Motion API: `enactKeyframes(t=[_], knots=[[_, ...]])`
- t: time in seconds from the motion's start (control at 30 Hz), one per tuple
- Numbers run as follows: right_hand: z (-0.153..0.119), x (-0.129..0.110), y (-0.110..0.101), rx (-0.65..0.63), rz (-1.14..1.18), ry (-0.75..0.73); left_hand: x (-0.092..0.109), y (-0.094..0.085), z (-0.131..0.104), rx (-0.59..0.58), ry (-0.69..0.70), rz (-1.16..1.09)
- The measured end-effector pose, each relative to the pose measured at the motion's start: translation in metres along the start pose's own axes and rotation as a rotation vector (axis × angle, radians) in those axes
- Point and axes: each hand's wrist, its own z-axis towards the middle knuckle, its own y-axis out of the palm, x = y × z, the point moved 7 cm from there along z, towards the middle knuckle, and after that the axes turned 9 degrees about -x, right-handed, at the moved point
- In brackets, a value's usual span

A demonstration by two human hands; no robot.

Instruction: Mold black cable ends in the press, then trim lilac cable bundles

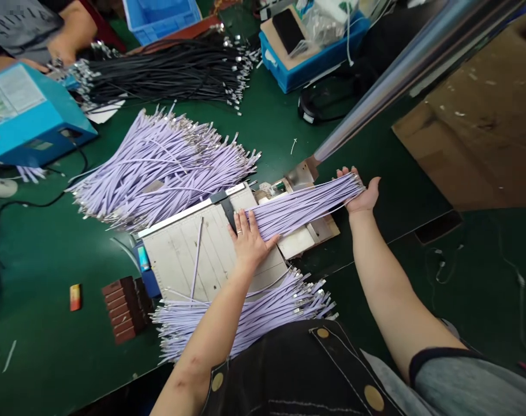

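Observation:
A bundle of lilac cables with metal-tipped ends stretches between my two hands, over the right side of a pale board. My left hand, with a ring on one finger, lies at the bundle's left end. Its fingers and thumb are spread. At the other end, my right hand is open, palm turned up against the connector ends, thumb apart. Beneath my left hand is the pale lined board with a dark strap across it; one loose lilac cable lies there.
A big lilac cable pile lies behind the board, another pile in front. A metal pole slants up from the fixture. Black cables, a blue machine, blue bins and a cardboard box surround it. A co-worker's hand shows.

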Motion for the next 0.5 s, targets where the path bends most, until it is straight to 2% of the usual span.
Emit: enactKeyframes(t=[0.1,0.2,0.23,0.27,0.3,0.33,0.4,0.43,0.5], knots=[[0.006,-0.007,-0.01,0.059,-0.151,-0.006,0.001,-0.001,0.0,0.026,0.015,0.009],[0.007,-0.039,-0.024,0.266,-0.482,-0.108,0.001,-0.001,-0.001,0.035,0.021,0.003],[0.003,-0.056,-0.02,0.32,-0.623,-0.174,0.001,-0.001,-0.001,0.037,0.023,-0.004],[-0.003,-0.072,-0.005,0.317,-0.762,-0.245,0.001,-0.001,-0.001,0.04,0.025,-0.011],[-0.012,-0.085,0.021,0.238,-0.889,-0.313,0.001,-0.002,-0.001,0.044,0.028,-0.018],[-0.024,-0.093,0.057,0.087,-0.997,-0.372,0.001,-0.002,-0.002,0.048,0.032,-0.023],[-0.064,-0.096,0.153,-0.346,-1.143,-0.452,0.001,-0.003,-0.003,0.061,0.041,-0.025],[-0.09,-0.093,0.203,-0.523,-1.192,-0.482,0.001,-0.003,-0.003,0.067,0.043,-0.024],[-0.136,-0.088,0.292,-0.707,-1.273,-0.521,0.001,-0.004,-0.004,0.073,0.043,-0.024]])
